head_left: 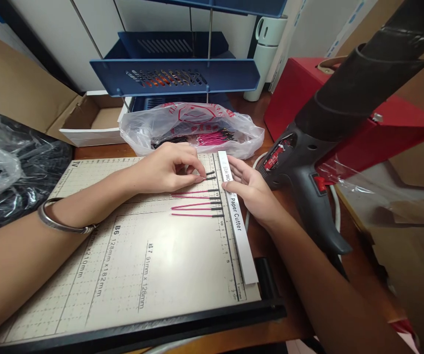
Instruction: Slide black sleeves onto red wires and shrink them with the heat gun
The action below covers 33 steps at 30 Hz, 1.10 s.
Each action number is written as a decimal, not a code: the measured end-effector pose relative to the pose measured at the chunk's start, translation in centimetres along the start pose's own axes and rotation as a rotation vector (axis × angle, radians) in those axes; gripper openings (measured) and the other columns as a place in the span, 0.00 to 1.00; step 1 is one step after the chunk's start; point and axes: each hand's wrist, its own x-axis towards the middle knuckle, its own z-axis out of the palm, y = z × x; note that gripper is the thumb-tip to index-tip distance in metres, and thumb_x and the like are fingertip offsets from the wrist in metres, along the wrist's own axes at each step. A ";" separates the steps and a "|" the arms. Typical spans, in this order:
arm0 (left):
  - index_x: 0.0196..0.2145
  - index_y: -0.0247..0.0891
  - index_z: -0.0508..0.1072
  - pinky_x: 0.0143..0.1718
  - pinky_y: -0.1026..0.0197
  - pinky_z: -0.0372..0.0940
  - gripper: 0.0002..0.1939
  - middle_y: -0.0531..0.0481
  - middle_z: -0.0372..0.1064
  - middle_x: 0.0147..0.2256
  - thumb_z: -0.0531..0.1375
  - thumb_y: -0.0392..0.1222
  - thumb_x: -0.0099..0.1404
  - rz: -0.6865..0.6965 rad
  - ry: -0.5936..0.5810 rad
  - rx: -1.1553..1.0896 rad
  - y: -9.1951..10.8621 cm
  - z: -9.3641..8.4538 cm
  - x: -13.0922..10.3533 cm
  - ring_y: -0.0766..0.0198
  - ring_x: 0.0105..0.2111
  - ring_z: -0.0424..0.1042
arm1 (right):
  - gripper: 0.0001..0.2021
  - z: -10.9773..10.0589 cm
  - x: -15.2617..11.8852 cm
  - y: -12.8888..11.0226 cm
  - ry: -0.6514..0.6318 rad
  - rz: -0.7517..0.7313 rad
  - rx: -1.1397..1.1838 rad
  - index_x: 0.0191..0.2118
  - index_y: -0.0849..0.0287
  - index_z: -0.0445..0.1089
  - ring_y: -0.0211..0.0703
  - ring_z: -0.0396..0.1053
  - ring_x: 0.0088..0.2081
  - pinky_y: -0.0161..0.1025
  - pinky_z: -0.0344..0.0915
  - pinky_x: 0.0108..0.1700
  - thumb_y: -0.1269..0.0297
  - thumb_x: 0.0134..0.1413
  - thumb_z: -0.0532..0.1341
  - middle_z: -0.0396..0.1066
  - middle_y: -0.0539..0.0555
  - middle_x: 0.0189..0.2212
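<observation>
My left hand (177, 167) is closed in a pinch above the paper cutter (182, 265). A thin wire with a black end (211, 178) pokes out from its fingertips, and the rest of that wire is hidden by the hand. Just above it lies another black wire end (211, 172). Several pink wires (192, 215) with black ends lie side by side below the hand, tips against the ruled edge. My right hand (251, 189) grips the cutter's right side, thumb on the white strip (239, 221) lettered "Paper Cutter", fingers along its outer side.
Behind the cutter sits a clear plastic bag (241, 130) with pink and black wires. A heat gun (308, 147) stands close on the right, before a red box (289, 88). Farther back are a blue rack (234, 73), a pale flask (263, 64) and an open carton (90, 135).
</observation>
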 end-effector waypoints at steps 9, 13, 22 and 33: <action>0.34 0.42 0.83 0.38 0.59 0.59 0.06 0.53 0.73 0.26 0.67 0.45 0.67 -0.005 0.010 0.019 1.8 0.2 -0.3 0.63 0.32 0.65 | 0.34 0.0 -0.2 -0.3 -0.009 0.011 0.000 0.59 0.56 0.66 0.58 0.68 0.69 0.55 0.62 0.74 0.68 0.42 0.68 0.72 0.61 0.66; 0.32 0.41 0.82 0.38 0.59 0.58 0.06 0.53 0.72 0.26 0.67 0.44 0.65 -0.050 -0.007 0.022 2.4 0.3 -0.4 0.62 0.32 0.65 | 0.35 0.2 -0.2 -0.4 -0.016 0.013 -0.005 0.59 0.58 0.64 0.57 0.69 0.68 0.54 0.64 0.72 0.69 0.41 0.68 0.72 0.62 0.66; 0.29 0.41 0.81 0.40 0.57 0.58 0.06 0.53 0.72 0.25 0.65 0.41 0.63 -0.119 -0.006 0.034 3.1 0.7 -0.2 0.62 0.32 0.66 | 0.34 0.0 -0.3 -0.1 -0.025 -0.010 -0.029 0.59 0.56 0.66 0.58 0.69 0.68 0.55 0.62 0.73 0.68 0.42 0.69 0.72 0.61 0.66; 0.29 0.41 0.81 0.38 0.58 0.58 0.06 0.53 0.71 0.24 0.65 0.41 0.62 -0.119 -0.010 0.021 3.2 0.8 -0.2 0.62 0.30 0.65 | 0.35 0.0 -0.3 -0.2 -0.031 -0.019 -0.061 0.61 0.55 0.67 0.59 0.67 0.69 0.57 0.60 0.74 0.68 0.43 0.70 0.71 0.60 0.67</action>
